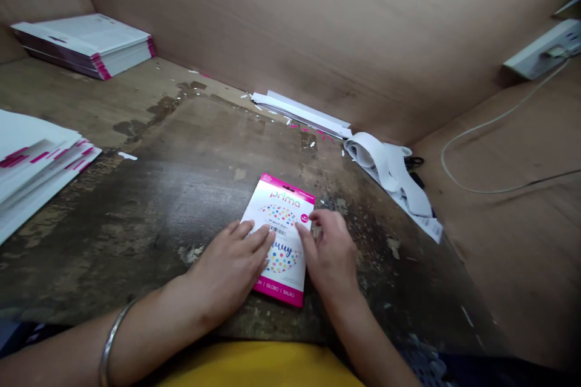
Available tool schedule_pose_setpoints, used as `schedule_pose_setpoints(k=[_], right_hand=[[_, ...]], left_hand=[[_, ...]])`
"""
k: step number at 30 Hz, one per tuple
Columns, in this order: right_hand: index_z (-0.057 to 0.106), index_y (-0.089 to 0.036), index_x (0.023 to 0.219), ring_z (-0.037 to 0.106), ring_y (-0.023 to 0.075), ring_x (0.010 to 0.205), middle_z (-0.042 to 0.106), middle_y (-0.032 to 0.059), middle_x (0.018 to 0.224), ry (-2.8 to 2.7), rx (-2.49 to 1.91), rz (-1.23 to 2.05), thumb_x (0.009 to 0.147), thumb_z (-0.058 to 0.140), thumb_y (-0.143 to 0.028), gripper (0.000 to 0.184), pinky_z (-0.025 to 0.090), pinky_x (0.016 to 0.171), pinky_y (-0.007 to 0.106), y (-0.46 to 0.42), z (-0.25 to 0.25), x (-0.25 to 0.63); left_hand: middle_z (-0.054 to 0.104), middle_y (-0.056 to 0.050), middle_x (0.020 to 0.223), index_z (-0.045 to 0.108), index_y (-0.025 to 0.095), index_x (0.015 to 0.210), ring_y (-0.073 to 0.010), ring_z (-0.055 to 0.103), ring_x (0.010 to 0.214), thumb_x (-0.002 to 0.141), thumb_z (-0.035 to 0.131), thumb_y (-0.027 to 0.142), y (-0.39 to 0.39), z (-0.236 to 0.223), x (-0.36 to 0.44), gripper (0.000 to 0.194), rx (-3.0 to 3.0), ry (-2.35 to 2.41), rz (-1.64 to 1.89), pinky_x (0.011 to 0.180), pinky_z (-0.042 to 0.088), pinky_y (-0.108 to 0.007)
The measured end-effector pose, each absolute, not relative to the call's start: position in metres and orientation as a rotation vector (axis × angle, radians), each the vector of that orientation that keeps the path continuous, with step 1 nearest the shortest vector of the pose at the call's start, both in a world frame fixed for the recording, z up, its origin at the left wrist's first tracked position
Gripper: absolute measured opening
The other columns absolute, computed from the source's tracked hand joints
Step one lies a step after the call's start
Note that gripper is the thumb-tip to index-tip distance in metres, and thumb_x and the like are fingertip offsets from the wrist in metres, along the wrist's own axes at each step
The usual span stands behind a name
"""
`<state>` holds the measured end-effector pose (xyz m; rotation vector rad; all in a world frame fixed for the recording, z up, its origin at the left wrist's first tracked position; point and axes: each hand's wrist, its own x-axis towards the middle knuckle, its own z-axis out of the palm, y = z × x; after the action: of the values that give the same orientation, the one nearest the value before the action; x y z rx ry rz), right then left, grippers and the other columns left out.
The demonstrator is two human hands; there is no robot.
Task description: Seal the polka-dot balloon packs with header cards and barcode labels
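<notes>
A flat white and pink balloon packet (287, 283), printed "prima" and with coloured dots, lies face up on the worn dark table, slightly turned. A small barcode label (278, 231) sits at its middle. My left hand (231, 260) lies over the packet's left side, fingers stretched out, with fingertips at the label's edge. They hide part of the print. My right hand (333, 248) is at the right edge, with its fingers curled and its thumb and index finger at the packet's border.
A stack of white and pink packets (104, 36) stands at the back left. More packets (40, 163) lie fanned at the left. Paper strips (302, 115) and a curled white label roll (385, 163) lie along the back wall. A cable (454, 181) hangs from a power socket (544, 51) at right.
</notes>
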<state>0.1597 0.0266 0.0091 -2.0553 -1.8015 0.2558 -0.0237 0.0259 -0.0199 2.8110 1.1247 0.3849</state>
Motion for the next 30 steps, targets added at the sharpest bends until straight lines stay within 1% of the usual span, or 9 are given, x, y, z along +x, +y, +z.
schedule_pose_setpoints(k=[6, 9, 12, 16, 18, 22, 26, 28, 30], right_hand=[[0.058, -0.019, 0.076, 0.055, 0.0181, 0.067, 0.055, 0.0040, 0.079, -1.817, -1.985, 0.286, 0.081, 0.056, -0.032, 0.014, 0.045, 0.060, 0.029, 0.016, -0.001, 0.188], [0.062, -0.018, 0.096, 0.056, 0.0246, 0.096, 0.058, 0.0119, 0.108, -1.897, -1.858, 0.158, 0.086, 0.051, -0.032, 0.021, 0.047, 0.080, 0.038, 0.010, 0.005, 0.193], [0.053, -0.023, 0.125, 0.031, 0.0276, 0.130, 0.046, 0.0051, 0.138, -2.287, -1.626, 0.107, 0.091, 0.044, -0.024, 0.035, 0.027, 0.107, 0.048, 0.003, 0.006, 0.174], [0.046, -0.028, 0.132, 0.026, 0.0310, 0.134, 0.044, -0.0004, 0.140, -2.454, -1.742, 0.111, 0.092, 0.042, -0.026, 0.041, 0.021, 0.107, 0.059, -0.002, -0.001, 0.153], [0.048, -0.024, 0.132, 0.030, 0.0332, 0.132, 0.044, 0.0055, 0.140, -2.390, -1.872, 0.036, 0.091, 0.042, -0.028, 0.041, 0.023, 0.106, 0.060, -0.001, -0.004, 0.156], [0.050, -0.003, 0.127, 0.035, 0.0361, 0.129, 0.043, 0.0238, 0.136, -2.117, -2.028, -0.118, 0.092, 0.038, -0.037, 0.051, 0.033, 0.102, 0.056, 0.000, -0.012, 0.181], [0.052, -0.006, 0.127, 0.027, 0.0364, 0.134, 0.037, 0.0224, 0.141, -2.235, -1.897, 0.059, 0.091, 0.034, -0.045, 0.056, 0.033, 0.103, 0.056, -0.007, -0.033, 0.200], [0.054, -0.001, 0.124, 0.027, 0.0416, 0.132, 0.038, 0.0267, 0.138, -2.225, -1.828, 0.101, 0.088, 0.033, -0.051, 0.065, 0.029, 0.103, 0.062, -0.008, -0.048, 0.210], [0.059, -0.004, 0.119, 0.027, 0.0479, 0.129, 0.042, 0.0288, 0.134, -2.218, -1.768, 0.281, 0.082, 0.038, -0.060, 0.070, 0.030, 0.096, 0.070, 0.002, -0.063, 0.219]], left_hand=[[0.048, -0.011, 0.136, 0.051, 0.020, 0.129, -0.0305, 0.045, 0.121, 0.092, 0.040, 0.027, 0.024, -0.017, -0.027, 0.039, 2.659, 1.246, 0.402, 0.097, 0.041, -0.045], [0.042, -0.009, 0.142, 0.051, 0.023, 0.128, -0.0304, 0.043, 0.123, 0.091, 0.042, 0.030, 0.023, -0.017, -0.028, 0.039, 2.640, 1.260, 0.420, 0.098, 0.040, -0.044], [0.048, -0.006, 0.137, 0.048, 0.023, 0.130, -0.0267, 0.044, 0.122, 0.092, 0.042, 0.029, 0.022, -0.020, -0.028, 0.039, 2.669, 1.251, 0.470, 0.101, 0.037, -0.044], [0.050, -0.008, 0.136, 0.047, 0.018, 0.132, -0.0248, 0.044, 0.122, 0.091, 0.043, 0.031, 0.021, -0.024, -0.027, 0.044, 2.664, 1.276, 0.495, 0.103, 0.037, -0.041], [0.050, -0.009, 0.136, 0.048, 0.016, 0.131, -0.0249, 0.044, 0.123, 0.091, 0.042, 0.032, 0.018, -0.024, -0.028, 0.044, 2.646, 1.266, 0.487, 0.103, 0.037, -0.041], [0.044, -0.013, 0.140, 0.052, 0.021, 0.127, -0.0288, 0.039, 0.127, 0.089, 0.045, 0.031, 0.017, -0.017, -0.032, 0.040, 2.493, 1.362, 0.473, 0.101, 0.038, -0.046], [0.042, -0.018, 0.137, 0.045, 0.015, 0.132, -0.0300, 0.037, 0.128, 0.082, 0.056, 0.031, 0.026, -0.004, -0.029, 0.053, 2.049, 1.529, 0.656, 0.103, 0.036, -0.047], [0.048, -0.019, 0.131, 0.035, 0.012, 0.137, -0.0285, 0.044, 0.122, 0.075, 0.064, 0.031, 0.034, 0.001, -0.027, 0.070, 1.665, 1.578, 0.794, 0.101, 0.038, -0.043], [0.058, -0.018, 0.119, 0.036, 0.013, 0.134, -0.0283, 0.057, 0.106, 0.064, 0.074, 0.035, 0.040, 0.002, -0.028, 0.083, 1.348, 1.578, 0.861, 0.088, 0.049, -0.039]])
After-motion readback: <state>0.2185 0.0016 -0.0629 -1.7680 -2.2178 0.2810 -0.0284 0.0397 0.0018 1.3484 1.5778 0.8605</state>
